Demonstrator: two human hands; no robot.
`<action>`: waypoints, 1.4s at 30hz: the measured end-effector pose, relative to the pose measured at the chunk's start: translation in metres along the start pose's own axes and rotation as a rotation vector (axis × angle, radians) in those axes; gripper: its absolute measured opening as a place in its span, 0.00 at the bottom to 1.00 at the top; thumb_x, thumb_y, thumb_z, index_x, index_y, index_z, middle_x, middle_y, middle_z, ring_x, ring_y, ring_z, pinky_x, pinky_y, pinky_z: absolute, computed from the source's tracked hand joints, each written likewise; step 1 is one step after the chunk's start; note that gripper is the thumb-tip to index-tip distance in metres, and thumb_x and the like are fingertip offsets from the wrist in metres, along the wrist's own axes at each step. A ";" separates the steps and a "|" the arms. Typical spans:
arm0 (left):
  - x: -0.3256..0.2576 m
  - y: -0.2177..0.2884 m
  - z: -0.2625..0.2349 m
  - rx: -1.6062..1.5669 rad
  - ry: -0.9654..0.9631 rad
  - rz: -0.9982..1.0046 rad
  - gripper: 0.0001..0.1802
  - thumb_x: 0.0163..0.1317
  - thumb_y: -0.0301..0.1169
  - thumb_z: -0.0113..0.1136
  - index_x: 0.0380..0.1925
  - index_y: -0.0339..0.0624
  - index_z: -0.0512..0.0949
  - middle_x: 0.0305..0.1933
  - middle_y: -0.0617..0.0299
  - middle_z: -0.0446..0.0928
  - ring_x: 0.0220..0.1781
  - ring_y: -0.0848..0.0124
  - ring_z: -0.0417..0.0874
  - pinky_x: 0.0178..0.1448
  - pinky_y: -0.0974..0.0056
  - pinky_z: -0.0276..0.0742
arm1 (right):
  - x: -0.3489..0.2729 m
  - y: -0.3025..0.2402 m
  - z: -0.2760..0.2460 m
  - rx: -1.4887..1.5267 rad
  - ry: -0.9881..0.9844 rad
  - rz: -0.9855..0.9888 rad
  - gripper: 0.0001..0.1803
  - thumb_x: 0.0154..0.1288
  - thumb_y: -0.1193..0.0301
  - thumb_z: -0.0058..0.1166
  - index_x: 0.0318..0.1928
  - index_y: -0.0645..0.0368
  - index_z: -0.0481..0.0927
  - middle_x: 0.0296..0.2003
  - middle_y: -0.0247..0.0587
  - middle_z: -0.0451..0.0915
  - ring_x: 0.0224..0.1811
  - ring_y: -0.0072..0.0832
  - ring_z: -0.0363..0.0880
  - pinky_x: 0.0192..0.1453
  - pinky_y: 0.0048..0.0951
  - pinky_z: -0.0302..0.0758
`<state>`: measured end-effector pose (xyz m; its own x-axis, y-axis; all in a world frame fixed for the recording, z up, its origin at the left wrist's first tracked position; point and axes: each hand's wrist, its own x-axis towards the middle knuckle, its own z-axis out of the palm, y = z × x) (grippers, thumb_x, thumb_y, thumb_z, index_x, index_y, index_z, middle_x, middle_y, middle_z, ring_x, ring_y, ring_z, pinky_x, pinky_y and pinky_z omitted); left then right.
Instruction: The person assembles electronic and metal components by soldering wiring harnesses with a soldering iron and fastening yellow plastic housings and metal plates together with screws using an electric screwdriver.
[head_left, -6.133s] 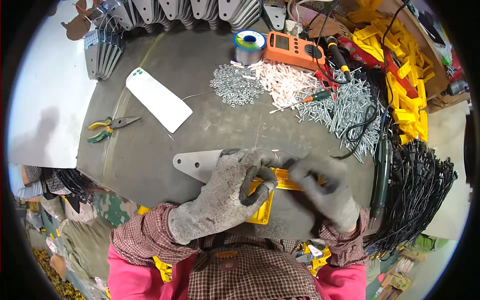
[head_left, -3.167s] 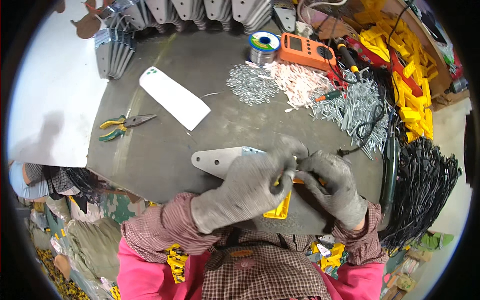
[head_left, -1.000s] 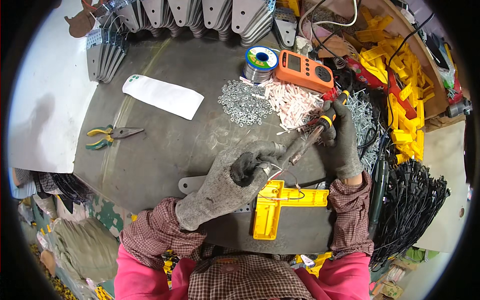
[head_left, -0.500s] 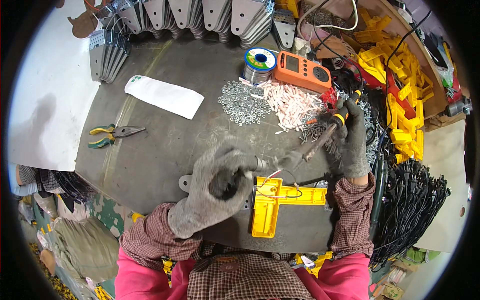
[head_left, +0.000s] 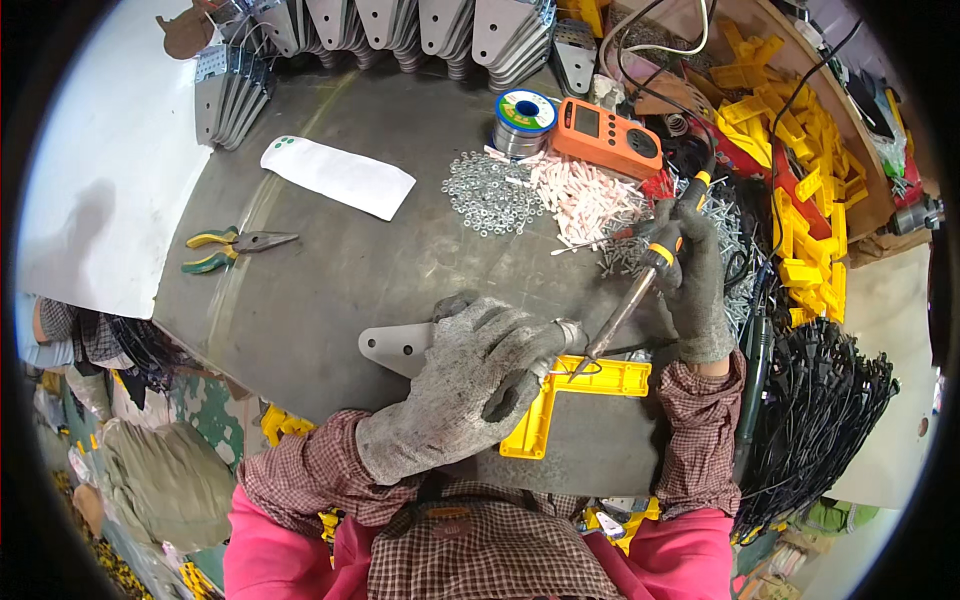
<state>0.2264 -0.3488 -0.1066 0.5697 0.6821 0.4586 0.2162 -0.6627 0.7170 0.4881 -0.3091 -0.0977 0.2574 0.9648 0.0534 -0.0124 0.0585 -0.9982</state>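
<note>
My right hand (head_left: pixel 692 275), in a grey glove, grips a soldering iron (head_left: pixel 625 308) with a black-and-yellow handle. The iron slants down to the left, its tip at a thin wire (head_left: pixel 590 369) over a yellow plastic housing (head_left: pixel 530 430). My left hand (head_left: pixel 470 370), gloved too, lies over the housing's left part, fingers curled and pinched at the wire, which comes out beside them. The fingertips' exact hold is partly hidden. Under that hand, a grey metal plate (head_left: pixel 392 346) with holes sticks out to the left.
Beyond my hands lie nuts (head_left: pixel 490 195), pale pink small pieces (head_left: pixel 590 200), a solder spool (head_left: pixel 525 125) and an orange meter (head_left: pixel 605 138). Pliers (head_left: pixel 238 247) and a white strip (head_left: pixel 338 177) are at left. Yellow housings (head_left: pixel 800 150) and black cables (head_left: pixel 820 420) crowd the right.
The soldering iron's tip has swung down to the wire at the housing. My left hand has turned and come over the housing's left part, uncovering more of the grey plate.
</note>
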 end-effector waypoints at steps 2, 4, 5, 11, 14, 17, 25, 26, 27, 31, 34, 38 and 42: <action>0.001 0.002 0.001 0.018 0.007 0.001 0.30 0.55 0.25 0.61 0.61 0.50 0.72 0.50 0.57 0.75 0.53 0.54 0.74 0.61 0.46 0.66 | -0.001 -0.001 0.001 0.058 -0.029 0.018 0.17 0.77 0.58 0.39 0.38 0.56 0.74 0.14 0.20 0.61 0.14 0.11 0.54 0.21 0.17 0.52; 0.000 0.001 0.003 -0.010 0.011 -0.014 0.29 0.57 0.25 0.59 0.62 0.49 0.71 0.49 0.56 0.75 0.51 0.54 0.74 0.61 0.46 0.65 | -0.002 -0.008 0.001 0.071 -0.008 0.089 0.17 0.77 0.57 0.39 0.37 0.56 0.74 0.15 0.20 0.62 0.14 0.11 0.54 0.21 0.17 0.52; 0.000 0.001 0.003 -0.008 0.013 -0.016 0.29 0.57 0.25 0.59 0.62 0.49 0.71 0.49 0.56 0.75 0.51 0.54 0.74 0.61 0.46 0.65 | -0.001 -0.009 0.001 0.082 0.015 0.160 0.17 0.76 0.57 0.40 0.37 0.56 0.75 0.15 0.20 0.62 0.14 0.11 0.54 0.20 0.17 0.51; 0.001 -0.002 0.006 -0.004 0.027 0.023 0.30 0.56 0.26 0.60 0.61 0.48 0.71 0.50 0.56 0.74 0.52 0.54 0.73 0.63 0.45 0.63 | 0.002 -0.005 -0.005 0.126 -0.064 0.131 0.17 0.76 0.57 0.41 0.38 0.57 0.74 0.16 0.21 0.63 0.13 0.11 0.54 0.20 0.16 0.52; 0.001 -0.001 0.004 -0.011 0.008 0.024 0.30 0.55 0.26 0.60 0.61 0.48 0.71 0.50 0.56 0.75 0.52 0.54 0.73 0.64 0.45 0.63 | -0.002 -0.011 0.006 0.128 0.028 0.131 0.17 0.76 0.57 0.41 0.38 0.57 0.74 0.17 0.22 0.64 0.13 0.11 0.55 0.21 0.15 0.53; -0.001 0.000 0.002 0.042 -0.015 0.012 0.30 0.55 0.26 0.61 0.61 0.48 0.71 0.50 0.57 0.75 0.51 0.55 0.74 0.62 0.46 0.65 | 0.000 -0.011 0.003 0.151 0.009 0.159 0.17 0.76 0.57 0.41 0.37 0.57 0.74 0.17 0.22 0.65 0.13 0.11 0.55 0.21 0.15 0.56; -0.011 -0.033 -0.106 0.877 0.013 0.002 0.23 0.36 0.29 0.62 0.40 0.50 0.79 0.46 0.59 0.74 0.54 0.55 0.73 0.57 0.49 0.69 | 0.017 -0.005 -0.070 -0.518 0.298 -0.757 0.13 0.77 0.65 0.44 0.51 0.60 0.73 0.35 0.32 0.73 0.34 0.18 0.72 0.38 0.16 0.71; -0.007 -0.018 -0.098 0.743 -0.004 0.016 0.19 0.40 0.27 0.60 0.38 0.49 0.79 0.48 0.59 0.74 0.56 0.54 0.73 0.60 0.48 0.68 | 0.015 -0.008 -0.078 -0.133 0.328 -0.538 0.15 0.76 0.74 0.44 0.60 0.62 0.66 0.44 0.37 0.73 0.41 0.20 0.72 0.41 0.19 0.74; -0.004 -0.002 -0.079 0.496 -0.017 -0.128 0.13 0.46 0.27 0.59 0.34 0.52 0.82 0.52 0.61 0.76 0.62 0.55 0.69 0.66 0.48 0.62 | 0.020 -0.014 -0.103 0.247 0.248 -0.351 0.16 0.77 0.74 0.43 0.62 0.61 0.65 0.43 0.34 0.73 0.37 0.16 0.70 0.36 0.17 0.71; 0.016 0.020 -0.009 0.396 -0.150 0.142 0.14 0.54 0.40 0.68 0.41 0.52 0.83 0.56 0.62 0.76 0.68 0.57 0.68 0.70 0.44 0.61 | 0.015 -0.033 -0.082 0.145 0.414 -0.323 0.16 0.78 0.59 0.42 0.48 0.57 0.78 0.26 0.21 0.69 0.22 0.09 0.60 0.25 0.14 0.58; 0.018 0.000 -0.001 0.461 -0.202 0.274 0.15 0.54 0.38 0.67 0.43 0.52 0.82 0.54 0.63 0.78 0.66 0.59 0.71 0.69 0.45 0.63 | 0.015 -0.033 -0.065 -0.109 0.458 -0.322 0.18 0.75 0.60 0.45 0.53 0.59 0.79 0.36 0.31 0.81 0.33 0.16 0.75 0.39 0.19 0.71; 0.008 -0.004 -0.006 0.460 -0.170 0.269 0.13 0.52 0.34 0.67 0.40 0.49 0.81 0.51 0.62 0.78 0.61 0.58 0.73 0.66 0.45 0.65 | 0.010 -0.026 -0.037 -0.298 0.359 -0.498 0.14 0.71 0.71 0.53 0.53 0.63 0.79 0.44 0.38 0.82 0.47 0.27 0.80 0.55 0.28 0.74; 0.018 0.006 -0.011 0.316 -0.307 0.175 0.16 0.48 0.36 0.69 0.39 0.48 0.78 0.50 0.59 0.73 0.58 0.54 0.72 0.58 0.46 0.67 | 0.044 -0.016 -0.039 -0.751 0.343 -0.792 0.12 0.70 0.70 0.55 0.50 0.64 0.82 0.40 0.43 0.86 0.42 0.28 0.84 0.50 0.27 0.76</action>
<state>0.2292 -0.3367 -0.0880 0.8167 0.4603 0.3481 0.2995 -0.8536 0.4262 0.5370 -0.2773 -0.0809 0.1872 0.5975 0.7797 0.8219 0.3394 -0.4574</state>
